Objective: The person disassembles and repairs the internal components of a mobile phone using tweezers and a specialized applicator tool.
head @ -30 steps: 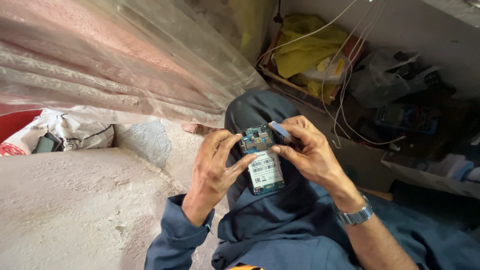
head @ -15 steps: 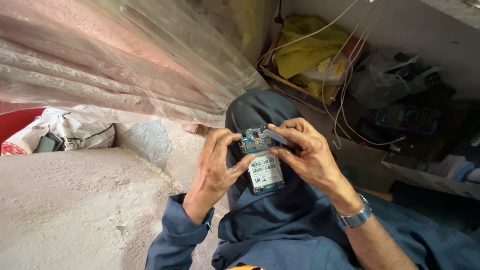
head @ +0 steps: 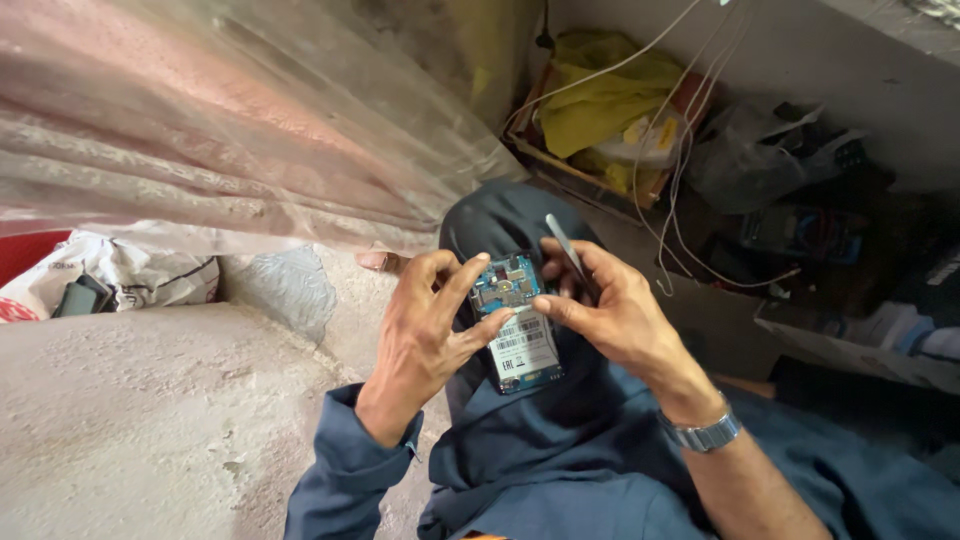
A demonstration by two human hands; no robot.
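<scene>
Since a moment ago, my right hand [head: 625, 315] has lifted a thin tool [head: 566, 248] so it sticks up above the phone [head: 518, 325]. Both grips are closed: left hand [head: 425, 335] pinches the phone's edge over my lap, right holds phone and tool. Its back is already off, board and labelled battery bared; nothing inside looks removed yet.

Blue-green circuit board of an opened phone [head: 515, 320], matt, with a smooth white paper label. Thin grey metal tool [head: 566, 250], faintly shiny. Silvery metal watch band [head: 702, 434], glossy. Dark blue cloth trousers [head: 520, 225], matt and creased. Rough pale concrete ledge [head: 150, 420], near left. Clear glossy plastic sheet [head: 250, 130], far left. Crumpled yellow cloth [head: 600, 100], far right.
</scene>
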